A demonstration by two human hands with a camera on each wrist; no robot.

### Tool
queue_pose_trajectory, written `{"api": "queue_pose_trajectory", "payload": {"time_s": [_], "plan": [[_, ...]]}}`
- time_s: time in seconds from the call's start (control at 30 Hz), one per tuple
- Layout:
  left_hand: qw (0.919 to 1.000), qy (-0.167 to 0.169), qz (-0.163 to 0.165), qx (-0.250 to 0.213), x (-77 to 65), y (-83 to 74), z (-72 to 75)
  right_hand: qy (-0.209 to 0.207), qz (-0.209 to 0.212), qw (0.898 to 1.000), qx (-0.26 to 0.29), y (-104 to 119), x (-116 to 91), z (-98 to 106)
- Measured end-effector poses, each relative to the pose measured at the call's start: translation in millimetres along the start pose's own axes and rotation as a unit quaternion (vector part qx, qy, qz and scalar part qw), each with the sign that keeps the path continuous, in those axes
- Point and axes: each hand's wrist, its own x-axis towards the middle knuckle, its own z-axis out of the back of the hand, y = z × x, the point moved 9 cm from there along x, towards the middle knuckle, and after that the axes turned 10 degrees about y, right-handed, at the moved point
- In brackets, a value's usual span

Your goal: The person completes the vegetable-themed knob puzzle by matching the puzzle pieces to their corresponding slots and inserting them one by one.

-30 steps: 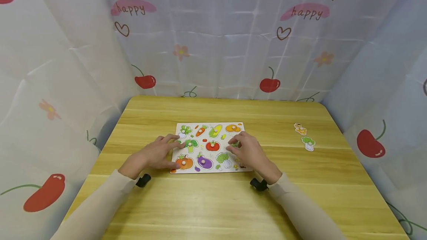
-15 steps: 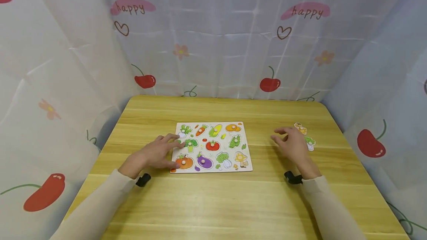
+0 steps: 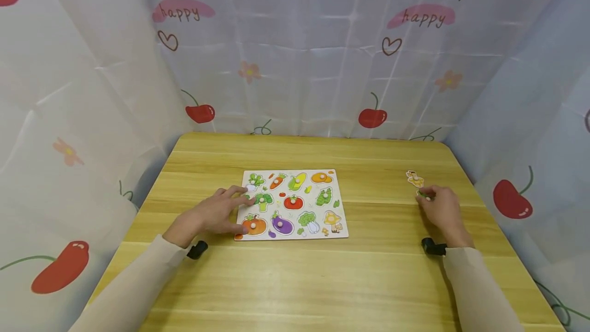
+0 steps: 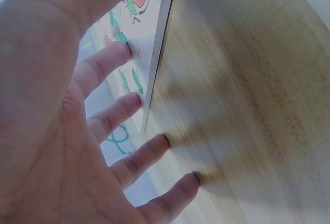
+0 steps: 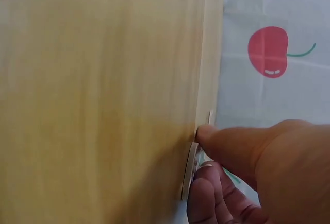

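My left hand lies with spread fingers at the left edge of a white vegetable puzzle board. In the left wrist view, the thumb and two fingers reach over the board, while the other two touch the table beside it. At the right of the table my right hand pinches a leafy-green puzzle piece, mostly covered by the fingers in the head view. The piece's edge shows low at the tabletop in the right wrist view. Just beyond that hand lies a yellow mushroom piece.
Knobbed pieces such as the tomato and eggplant sit in the board. The printed leafy green and mushroom shapes there show no knobs. A cherry-patterned curtain surrounds the wooden table.
My right hand has moved right from the board's right side, across the table, to the leafy-green piece and taken hold of it. The left hand has stayed at the board's left edge.
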Motion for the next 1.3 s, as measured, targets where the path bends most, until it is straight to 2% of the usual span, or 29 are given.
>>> {"api": "queue_pose_trajectory", "payload": {"time_s": [0.23, 0.4, 0.53, 0.67, 0.8, 0.9, 1.07, 1.3], "plan": [[0.9999, -0.008, -0.011, -0.002, -1.5, -1.7, 0.9, -0.024, -0.001, 1.000, -0.001, -4, 1, 2], [0.9999, -0.007, -0.010, -0.003, -0.5, -1.1, -0.9, -0.024, -0.012, 1.000, -0.001, -8, 0, 2], [1.0000, -0.003, -0.007, -0.002, -0.7, -1.7, -1.4, -0.024, -0.001, 1.000, 0.007, 0, -3, 0], [1.0000, -0.004, -0.008, -0.002, -1.3, -2.5, 0.2, -0.040, 0.033, 0.999, 0.005, 24, -5, -6], [0.9999, -0.006, -0.009, -0.005, -1.5, -2.0, 0.9, -0.042, 0.075, 0.996, 0.005, 59, -8, -14], [0.9999, -0.003, -0.008, -0.006, -1.5, -0.8, -0.4, -0.023, 0.101, 0.995, 0.015, 85, -10, -22], [1.0000, 0.006, -0.002, -0.007, -0.4, 0.9, -3.5, 0.031, 0.139, 0.989, 0.045, 120, -15, -44], [1.0000, -0.003, -0.008, 0.001, -0.9, -1.1, 0.4, 0.066, 0.214, 0.972, 0.079, 170, -24, -76]]}}
